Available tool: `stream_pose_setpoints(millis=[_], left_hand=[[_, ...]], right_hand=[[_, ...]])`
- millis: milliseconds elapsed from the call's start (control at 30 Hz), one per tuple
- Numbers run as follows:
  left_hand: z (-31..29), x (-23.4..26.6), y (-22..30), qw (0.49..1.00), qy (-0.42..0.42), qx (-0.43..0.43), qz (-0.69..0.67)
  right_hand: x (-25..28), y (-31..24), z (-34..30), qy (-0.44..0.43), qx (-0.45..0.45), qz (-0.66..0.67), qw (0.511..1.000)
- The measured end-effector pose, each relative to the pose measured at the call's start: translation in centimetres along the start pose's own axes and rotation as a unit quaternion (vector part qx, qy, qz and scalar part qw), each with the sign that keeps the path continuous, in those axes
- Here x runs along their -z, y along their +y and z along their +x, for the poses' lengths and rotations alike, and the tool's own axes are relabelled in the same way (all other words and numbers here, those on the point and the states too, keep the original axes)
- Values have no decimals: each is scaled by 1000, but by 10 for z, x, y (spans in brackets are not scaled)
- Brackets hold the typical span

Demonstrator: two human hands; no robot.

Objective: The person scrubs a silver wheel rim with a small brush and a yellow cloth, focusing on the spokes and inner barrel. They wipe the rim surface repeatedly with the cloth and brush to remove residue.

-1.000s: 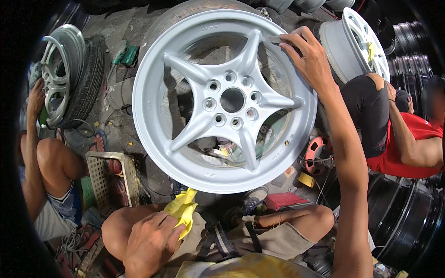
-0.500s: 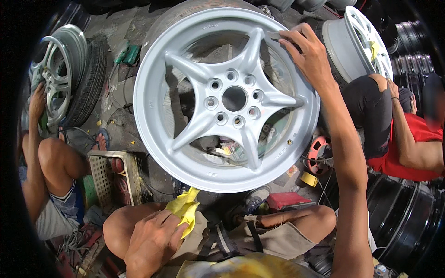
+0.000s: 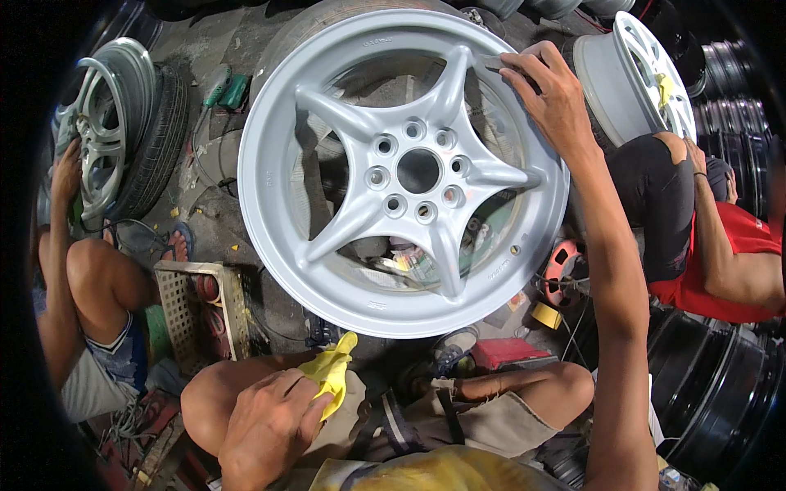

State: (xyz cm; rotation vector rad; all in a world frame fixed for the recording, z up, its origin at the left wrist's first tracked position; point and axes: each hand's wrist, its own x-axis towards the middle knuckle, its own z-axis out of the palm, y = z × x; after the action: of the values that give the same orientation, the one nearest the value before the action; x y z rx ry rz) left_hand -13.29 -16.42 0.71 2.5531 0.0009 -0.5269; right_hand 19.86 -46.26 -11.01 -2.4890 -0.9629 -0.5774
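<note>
A silver-grey wheel rim (image 3: pixel 356 123) with star-shaped spokes faces me, resting at a tilt in front of my knees. My right hand (image 3: pixel 550 90) reaches to its upper right edge. Its fingers pinch a small flat grey piece (image 3: pixel 490 61) against the inner lip beside a spoke end; the material cannot be made out. Low in front of my lap, my left hand (image 3: pixel 274 417) is closed around a crumpled yellow cloth (image 3: pixel 332 372), just below the rim's lower edge and apart from it.
On the left a person's hand (image 3: pixel 67 172) touches another rim (image 3: pixel 102 155) beside a tyre (image 3: pixel 155 147). A beige plastic basket (image 3: pixel 233 315) stands nearer. At right, a person in red (image 3: pixel 737 254) sits by a white rim (image 3: pixel 634 74). Yellow tape (image 3: pixel 546 315) and a red box (image 3: pixel 508 354) lie near my leg.
The rim and my right hand appear slightly farther right in the picture. Both hands keep their holds, and the left hand has hardly moved.
</note>
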Motion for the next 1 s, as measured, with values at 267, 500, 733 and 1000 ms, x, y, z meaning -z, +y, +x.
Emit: stream_pose_setpoints(millis=[267, 500, 733, 1000], left_hand=[[3, 7, -5, 997, -71, -1, 8], [3, 9, 2, 998, -61, 8, 29], [0, 5, -22, 996, -86, -17, -21], [6, 12, -6, 996, -92, -20, 5]], right_hand=[[1, 2, 3, 16, 27, -10, 999], [2, -1, 3, 10, 14, 0, 1000], [6, -13, 20, 63, 39, 52, 996], [-27, -30, 73, -18, 153, 17, 988]])
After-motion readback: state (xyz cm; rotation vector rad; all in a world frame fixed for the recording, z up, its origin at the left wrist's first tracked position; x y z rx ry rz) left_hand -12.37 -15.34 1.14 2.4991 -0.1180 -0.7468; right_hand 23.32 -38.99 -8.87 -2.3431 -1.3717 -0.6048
